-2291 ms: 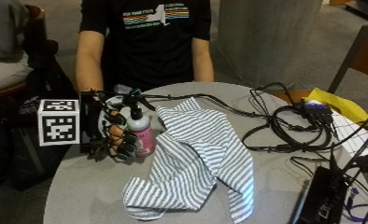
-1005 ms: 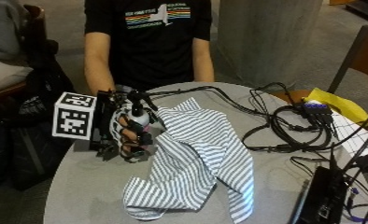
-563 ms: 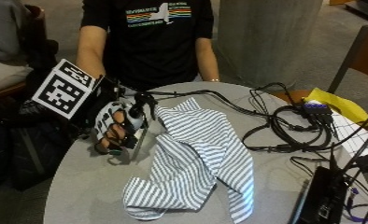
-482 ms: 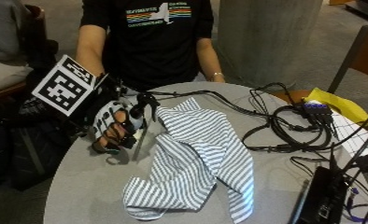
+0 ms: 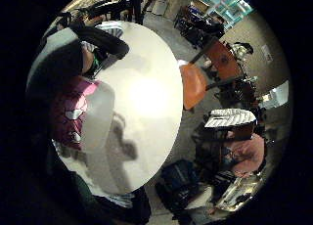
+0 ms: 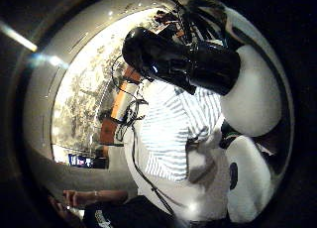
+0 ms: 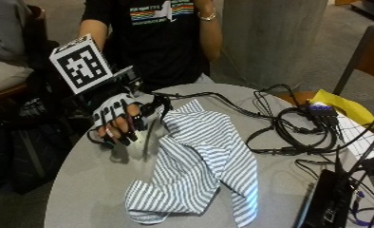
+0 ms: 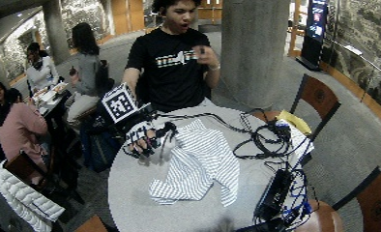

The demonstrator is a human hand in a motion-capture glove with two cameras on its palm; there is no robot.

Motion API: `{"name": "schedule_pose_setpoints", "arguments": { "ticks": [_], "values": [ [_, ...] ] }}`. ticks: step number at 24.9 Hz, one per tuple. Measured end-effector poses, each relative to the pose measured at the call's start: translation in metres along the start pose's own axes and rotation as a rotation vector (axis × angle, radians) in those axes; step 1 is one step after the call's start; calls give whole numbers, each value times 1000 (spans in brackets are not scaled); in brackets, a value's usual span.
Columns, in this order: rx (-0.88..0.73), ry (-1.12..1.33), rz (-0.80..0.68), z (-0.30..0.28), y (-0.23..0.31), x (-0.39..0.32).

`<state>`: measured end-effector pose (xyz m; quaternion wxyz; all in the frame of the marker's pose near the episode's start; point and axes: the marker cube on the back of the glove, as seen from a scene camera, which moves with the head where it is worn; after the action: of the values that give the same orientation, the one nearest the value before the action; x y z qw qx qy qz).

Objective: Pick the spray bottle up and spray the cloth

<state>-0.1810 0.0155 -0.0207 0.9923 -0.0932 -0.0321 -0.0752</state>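
My gloved right hand (image 7: pixel 116 124) grips the spray bottle (image 7: pixel 156 105) above the table's left side, fingers curled round its body. The bottle is tilted, its black spray head toward the striped cloth (image 7: pixel 200 166), which lies crumpled on the round grey table (image 7: pixel 86 199) just right of the hand. Close to the palm, the little finger side palm view shows the bottle's pink label (image 5: pixel 73 112) over the table (image 5: pixel 146 88). The thumb side palm view looks past the black spray head (image 6: pixel 173 54) onto the cloth (image 6: pixel 178 129). The wide outside view shows the hand (image 8: pixel 142 137) beside the cloth (image 8: pixel 194 164).
A tangle of black cables (image 7: pixel 288 128) covers the table's right side, with a yellow sheet (image 7: pixel 339 102) and a black device (image 7: pixel 326 199) near the right edge. The person's bare hand (image 7: pixel 206 14) is raised at the chest. A chair (image 7: pixel 364 52) stands at the right.
The gloved hand has lifted the bottle off the table and tipped it from upright so the spray head leans toward the cloth. The cloth has stayed in place.
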Motion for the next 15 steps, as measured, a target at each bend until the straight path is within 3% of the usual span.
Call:
{"name": "schedule_pose_setpoints", "arguments": {
  "ticks": [15],
  "values": [
    [-16,-25,-27,-3,3,-1]
  ]
}}
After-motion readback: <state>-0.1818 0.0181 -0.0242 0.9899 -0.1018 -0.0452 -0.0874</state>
